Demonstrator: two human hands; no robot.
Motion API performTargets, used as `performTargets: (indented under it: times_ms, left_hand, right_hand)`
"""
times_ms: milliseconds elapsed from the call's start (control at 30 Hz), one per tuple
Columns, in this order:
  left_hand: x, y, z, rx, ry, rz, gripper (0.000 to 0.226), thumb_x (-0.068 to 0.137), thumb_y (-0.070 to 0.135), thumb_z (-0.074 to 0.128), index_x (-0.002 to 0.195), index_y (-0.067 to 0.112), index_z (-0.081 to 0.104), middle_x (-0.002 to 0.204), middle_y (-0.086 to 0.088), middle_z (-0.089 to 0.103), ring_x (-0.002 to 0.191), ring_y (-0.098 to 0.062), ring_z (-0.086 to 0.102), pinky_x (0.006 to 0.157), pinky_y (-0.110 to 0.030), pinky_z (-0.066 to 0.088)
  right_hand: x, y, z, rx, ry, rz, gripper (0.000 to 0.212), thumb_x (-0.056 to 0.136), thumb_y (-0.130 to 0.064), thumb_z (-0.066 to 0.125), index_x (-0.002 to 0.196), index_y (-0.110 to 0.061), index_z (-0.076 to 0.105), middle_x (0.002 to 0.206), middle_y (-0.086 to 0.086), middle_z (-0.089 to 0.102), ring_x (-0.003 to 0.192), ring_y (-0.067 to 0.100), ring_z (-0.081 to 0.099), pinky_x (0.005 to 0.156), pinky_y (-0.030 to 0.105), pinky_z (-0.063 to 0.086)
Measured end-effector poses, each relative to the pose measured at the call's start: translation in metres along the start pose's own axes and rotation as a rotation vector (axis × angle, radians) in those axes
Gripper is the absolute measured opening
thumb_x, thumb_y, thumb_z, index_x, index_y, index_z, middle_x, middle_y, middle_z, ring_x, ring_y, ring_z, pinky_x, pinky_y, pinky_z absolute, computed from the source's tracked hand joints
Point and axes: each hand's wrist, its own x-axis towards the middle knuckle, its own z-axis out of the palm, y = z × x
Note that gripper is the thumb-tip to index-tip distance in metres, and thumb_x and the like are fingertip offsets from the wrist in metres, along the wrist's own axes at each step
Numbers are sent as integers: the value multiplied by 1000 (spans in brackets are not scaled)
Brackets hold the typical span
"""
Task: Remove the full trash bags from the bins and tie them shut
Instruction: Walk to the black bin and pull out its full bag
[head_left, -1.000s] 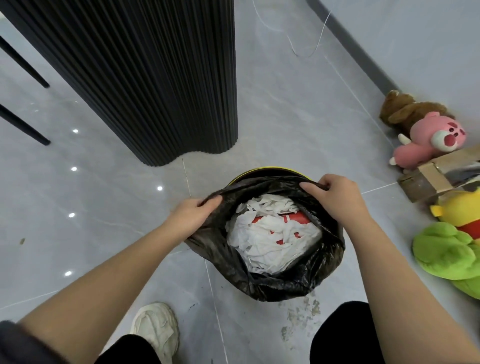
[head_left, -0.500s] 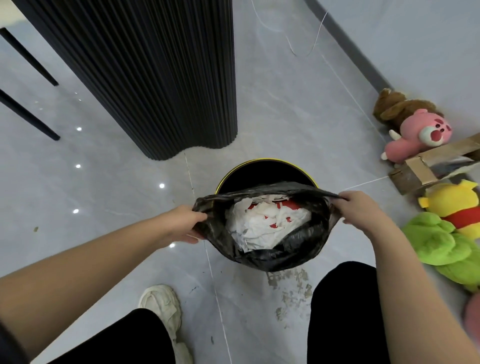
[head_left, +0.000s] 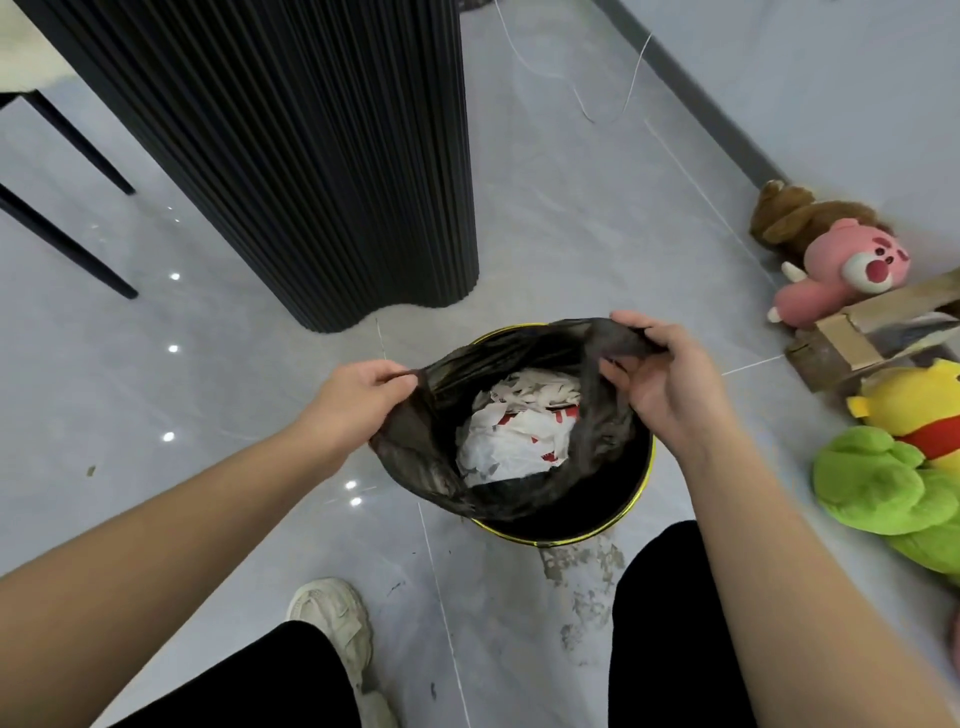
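A black trash bag (head_left: 415, 452) full of white and red paper scraps (head_left: 511, 439) hangs over a round black bin with a yellow rim (head_left: 631, 499) on the grey floor. My left hand (head_left: 353, 402) pinches the bag's left edge. My right hand (head_left: 660, 382) grips a bunched piece of the bag's far right edge, pulled up above the bin. The bag's mouth is still wide and the scraps show inside.
A black fluted column (head_left: 311, 156) stands just behind the bin. Plush toys, pink (head_left: 841, 275), brown (head_left: 800, 213), yellow (head_left: 914, 405) and green (head_left: 893, 488), lie with a cardboard box (head_left: 852, 343) along the right wall. My white shoe (head_left: 332, 618) is lower left. Chair legs (head_left: 67, 244) are far left.
The bag was held stretched flat between both hands. My right hand has since gathered the right edge into a bunch and lifted it; the bag now hangs over the bin.
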Motion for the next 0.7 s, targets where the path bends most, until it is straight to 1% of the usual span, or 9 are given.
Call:
performTargets:
  times_ms: [100, 167, 267, 333, 367, 467, 567, 633, 700]
  left_hand:
    - [4, 7, 4, 54, 119, 81, 23, 95, 11, 49, 80, 18, 65, 81, -8, 66, 63, -14, 60, 55, -17, 51]
    - [6, 9, 10, 54, 117, 122, 19, 96, 19, 48, 95, 13, 66, 84, -5, 65, 70, -12, 62, 59, -15, 53]
    - [4, 7, 14, 431, 7, 231, 59, 82, 58, 58, 128, 22, 49, 110, 8, 59, 103, -13, 59, 90, -35, 50]
    - [6, 1, 17, 765, -24, 318, 77, 70, 62, 68, 132, 24, 43, 117, 7, 54, 110, -15, 55, 92, -38, 49]
    - [9, -2, 18, 877, -19, 359, 67, 71, 55, 71, 124, 22, 48, 114, 6, 57, 107, -17, 57, 86, -35, 50]
    - [18, -8, 18, 854, 44, 407, 14, 81, 22, 67, 84, 22, 54, 77, 5, 60, 75, -18, 59, 57, -24, 40]
    - [21, 2, 17, 609, 27, 459, 15, 78, 10, 67, 74, 20, 56, 63, 8, 56, 59, -4, 52, 51, -11, 37]
    - [19, 14, 16, 525, -10, 509, 15, 77, 7, 68, 72, 18, 59, 64, 4, 61, 58, -4, 54, 56, -9, 42]
    - [21, 19, 13, 472, -42, 531, 20, 76, 6, 69, 69, 21, 58, 66, 0, 65, 60, -10, 61, 60, -15, 48]
  right_hand:
    - [8, 10, 0, -296, 14, -148, 22, 92, -21, 51, 106, -15, 67, 107, 2, 67, 101, 15, 65, 86, 31, 51]
    - [5, 16, -6, -609, -15, -275, 26, 88, -29, 62, 114, -23, 63, 112, -6, 66, 105, 5, 61, 92, 26, 48]
    - [-1, 18, -22, -1057, -36, -341, 46, 66, -37, 83, 103, -27, 58, 95, -13, 64, 87, 1, 59, 76, 13, 44]
    - [-3, 19, -28, -1305, 5, -355, 44, 59, -36, 86, 81, -22, 51, 71, -12, 54, 66, 5, 49, 56, 14, 36]
    - [-2, 19, -29, -1383, 27, -399, 46, 60, -33, 86, 70, -21, 44, 63, -10, 46, 60, 11, 43, 53, 23, 32]
    - [1, 24, -22, -1348, -77, -632, 45, 63, -9, 67, 60, -26, 25, 58, -9, 33, 59, 19, 31, 54, 32, 23]
    - [5, 37, -3, -1152, -247, -603, 31, 63, -1, 51, 65, -25, 32, 62, -7, 38, 63, 13, 33, 57, 35, 30]
    - [11, 55, 11, -1038, -375, -447, 36, 72, 0, 61, 81, -31, 46, 81, -7, 56, 75, 7, 51, 73, 33, 45]
    - [17, 75, 26, -949, -538, -287, 58, 76, 1, 69, 120, -31, 50, 111, -4, 63, 102, 8, 62, 94, 27, 47]
